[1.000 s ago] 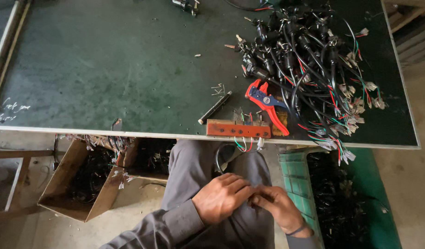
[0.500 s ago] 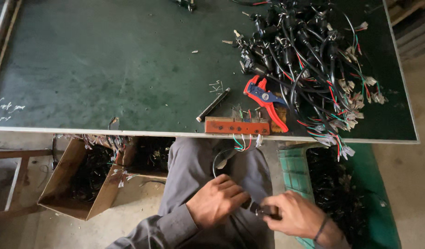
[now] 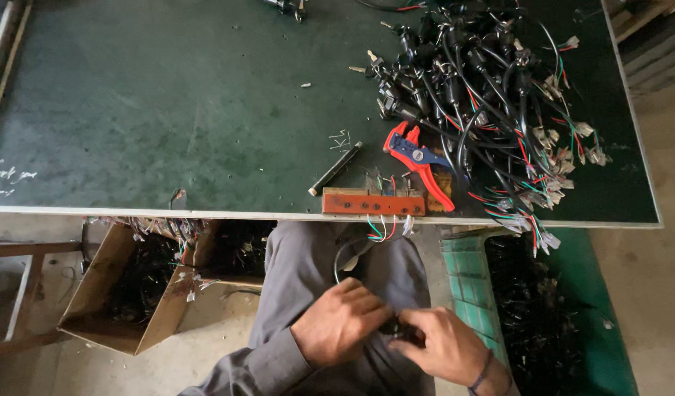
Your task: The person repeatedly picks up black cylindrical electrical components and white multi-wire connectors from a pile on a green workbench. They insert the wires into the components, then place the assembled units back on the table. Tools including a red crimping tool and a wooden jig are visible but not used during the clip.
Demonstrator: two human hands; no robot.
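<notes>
Holding a small dark connector part (image 3: 402, 331) over my lap, below the tabletop's (image 3: 169, 110) near edge, I keep my left hand (image 3: 341, 330) and right hand (image 3: 440, 346) pinched on it. It looks light and rigid, its trailing wire (image 3: 342, 253) limp, so I judge the hard body the best place to grip.

Below the surface (image 3: 205, 110), both hands' fingers (image 3: 367, 312) cover a small dark part (image 3: 400, 331); its shape cannot be told.
</notes>
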